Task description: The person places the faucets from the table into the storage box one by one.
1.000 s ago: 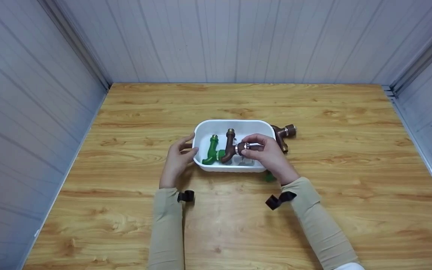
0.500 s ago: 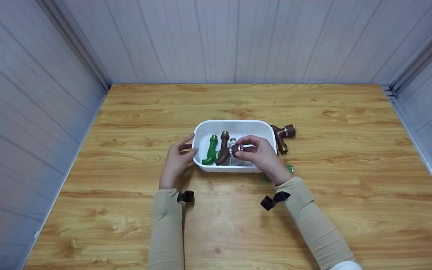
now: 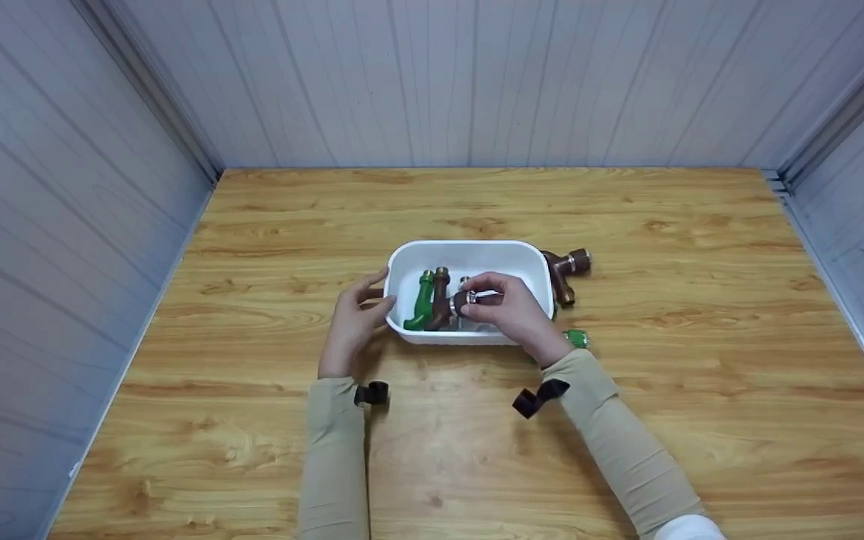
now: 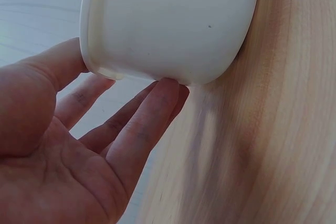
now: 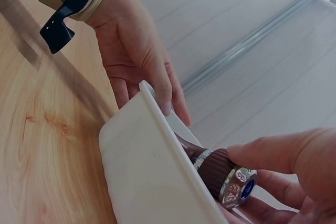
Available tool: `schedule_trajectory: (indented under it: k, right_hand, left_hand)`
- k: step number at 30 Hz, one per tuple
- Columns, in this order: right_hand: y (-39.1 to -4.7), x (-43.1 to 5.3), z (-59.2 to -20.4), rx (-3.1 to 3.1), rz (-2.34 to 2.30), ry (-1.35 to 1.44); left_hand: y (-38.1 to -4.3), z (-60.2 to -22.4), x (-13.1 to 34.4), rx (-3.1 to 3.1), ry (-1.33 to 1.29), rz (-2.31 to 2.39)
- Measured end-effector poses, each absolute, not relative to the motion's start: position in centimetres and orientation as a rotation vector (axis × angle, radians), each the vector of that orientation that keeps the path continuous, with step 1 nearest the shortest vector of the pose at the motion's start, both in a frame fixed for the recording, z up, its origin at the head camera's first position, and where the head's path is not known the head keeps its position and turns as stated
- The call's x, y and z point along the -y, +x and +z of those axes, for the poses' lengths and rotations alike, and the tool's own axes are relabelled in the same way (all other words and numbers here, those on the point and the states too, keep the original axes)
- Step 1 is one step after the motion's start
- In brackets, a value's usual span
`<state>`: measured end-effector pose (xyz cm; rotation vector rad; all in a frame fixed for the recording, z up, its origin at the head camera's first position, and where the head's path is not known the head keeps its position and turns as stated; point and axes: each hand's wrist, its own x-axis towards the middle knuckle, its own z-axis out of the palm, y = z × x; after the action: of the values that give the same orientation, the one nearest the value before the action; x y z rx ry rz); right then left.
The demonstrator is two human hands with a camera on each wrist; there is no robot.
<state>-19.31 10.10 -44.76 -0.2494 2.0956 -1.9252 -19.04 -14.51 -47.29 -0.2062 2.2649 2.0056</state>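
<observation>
A white plastic basin (image 3: 469, 337) stands on the wooden table, with a green tap (image 3: 423, 301) lying inside at its left. Right beside that lies a brown tap (image 3: 440, 296), whose ribbed knob (image 5: 214, 174) my right hand (image 3: 514, 311) pinches between thumb and fingers. A third, pale fitting in the basin, with a brass-coloured end, is mostly hidden under that hand. My left hand (image 3: 353, 322) touches the basin's left end with extended thumb and fingers; in the left wrist view the fingertips (image 4: 167, 90) rest against the outer wall.
Another brown tap (image 3: 561, 274) lies on the table just right of the basin. A green ribbed knob (image 3: 576, 339) shows near the basin's front right corner, partly covered by my right forearm. Panelled walls (image 3: 432, 82) enclose the table (image 3: 702, 337).
My right hand has moved left and lowered the brown tap until it lies beside the green one. The green knob outside the basin has come into fuller view. My left hand stays put.
</observation>
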Motion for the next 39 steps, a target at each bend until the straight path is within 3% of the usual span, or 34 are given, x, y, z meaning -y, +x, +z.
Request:
schedule_trajectory:
  k: [31,39]
  right_hand:
    - [-19.1,-9.1,-42.4,-2.060,-1.784,-0.361]
    - [-20.2,-9.2,-45.3,-2.104,-1.782,-0.421]
  left_hand:
    - [-19.1,-47.3,14.5,-2.255,-0.139,2.044]
    - [-18.4,-45.6,14.3,-2.250,-0.104,2.032]
